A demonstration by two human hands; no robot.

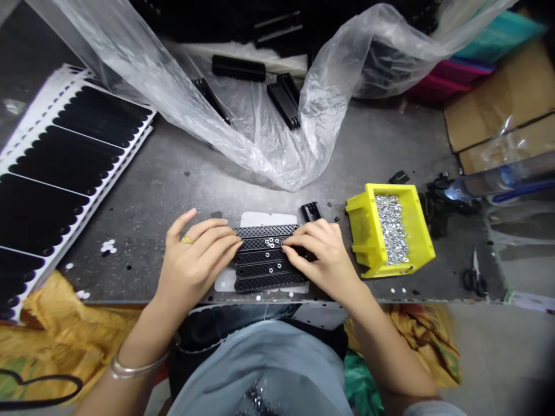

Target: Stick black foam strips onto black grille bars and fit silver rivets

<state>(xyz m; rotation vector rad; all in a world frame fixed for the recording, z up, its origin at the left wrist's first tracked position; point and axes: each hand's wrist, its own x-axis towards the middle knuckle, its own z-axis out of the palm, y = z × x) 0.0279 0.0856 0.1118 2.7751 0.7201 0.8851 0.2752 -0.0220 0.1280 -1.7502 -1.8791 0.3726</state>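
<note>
Several black ribbed plastic bars [265, 258] lie side by side at the near edge of the grey metal table [173, 179], with small silver nuts [269, 242] sitting on them. My left hand [197, 257] rests on the bars' left ends with its fingers stretched flat, holding nothing. My right hand [323, 254] lies on the right ends, fingertips pinched together over a small nut I can barely make out. A white sheet [265, 219] shows under the bars.
A yellow bin [422, 231] full of silver nuts stands right of my right hand. White sheets of black oval pads [60, 167] lie at left. A clear plastic bag [243, 110] with black parts fills the back. Scissors [474, 277] lie at far right.
</note>
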